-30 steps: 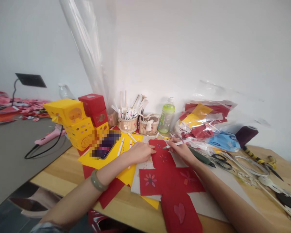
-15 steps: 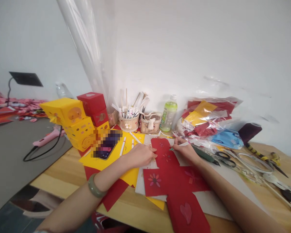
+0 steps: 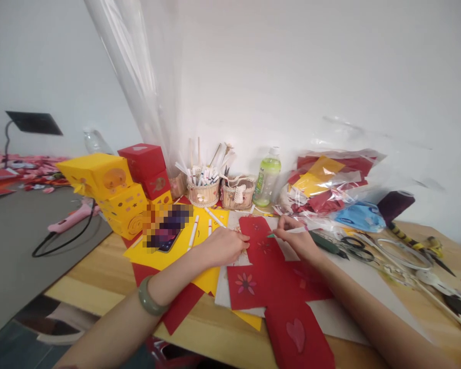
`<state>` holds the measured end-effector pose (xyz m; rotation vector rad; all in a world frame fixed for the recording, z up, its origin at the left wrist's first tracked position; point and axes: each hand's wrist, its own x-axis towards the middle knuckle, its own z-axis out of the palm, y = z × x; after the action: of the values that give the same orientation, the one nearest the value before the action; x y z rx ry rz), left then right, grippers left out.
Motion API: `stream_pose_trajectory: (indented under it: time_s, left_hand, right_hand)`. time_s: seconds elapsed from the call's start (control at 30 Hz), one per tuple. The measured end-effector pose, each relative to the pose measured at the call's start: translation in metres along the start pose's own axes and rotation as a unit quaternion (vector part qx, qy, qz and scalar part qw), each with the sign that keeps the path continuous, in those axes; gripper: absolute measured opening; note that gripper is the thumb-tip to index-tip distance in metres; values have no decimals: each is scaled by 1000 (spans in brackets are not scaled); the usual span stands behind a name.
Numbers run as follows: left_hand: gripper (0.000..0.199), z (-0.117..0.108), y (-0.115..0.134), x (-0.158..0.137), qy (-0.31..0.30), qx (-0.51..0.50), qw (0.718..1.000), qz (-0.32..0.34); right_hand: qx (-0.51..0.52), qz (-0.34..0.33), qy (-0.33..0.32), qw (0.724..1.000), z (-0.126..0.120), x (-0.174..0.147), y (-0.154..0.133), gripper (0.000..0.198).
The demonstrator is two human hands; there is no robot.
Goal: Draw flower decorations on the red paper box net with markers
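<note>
A red paper cutout [image 3: 271, 271], shaped like an unfolded box, lies flat with coloured flowers and a pink heart drawn on it. At the left edge of its upper panel my left hand [image 3: 226, 245] is closed, fingers curled and tips on the paper; a green bangle circles that wrist. My right hand [image 3: 294, 237] grips a slim white marker [image 3: 297, 230] whose green tip is over the right side of the same panel, close to a small flower. Whether the tip touches the paper is too small to tell. Under the cutout is a pale board [image 3: 341, 320].
Yellow boxes [image 3: 119, 197] and red boxes [image 3: 146, 166] are stacked at left, near a phone [image 3: 171, 228] on yellow paper [image 3: 205, 271]. Behind stand a marker basket [image 3: 203, 193] and a green bottle [image 3: 267, 177]. Scissors [image 3: 357, 248] and a green-handled tool [image 3: 328, 244] lie right.
My right hand and the marker tip have shifted slightly left over the upper panel. My left hand stays at the paper's edge. The view has moved a little.
</note>
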<state>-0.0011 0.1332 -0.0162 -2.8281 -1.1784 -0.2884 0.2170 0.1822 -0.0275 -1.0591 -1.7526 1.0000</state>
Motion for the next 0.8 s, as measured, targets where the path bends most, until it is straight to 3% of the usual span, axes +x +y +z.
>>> stream_pose_trajectory:
  time_s: [0.23, 0.8]
  left_hand:
    - [38, -11, 2, -2, -37, -6, 999, 2]
    - [31, -7, 3, -2, -41, -11, 999, 19]
  right_hand:
    - [-31, 5, -27, 999, 3, -9, -3, 22]
    - [-75, -20, -9, 997, 5, -24, 0, 24]
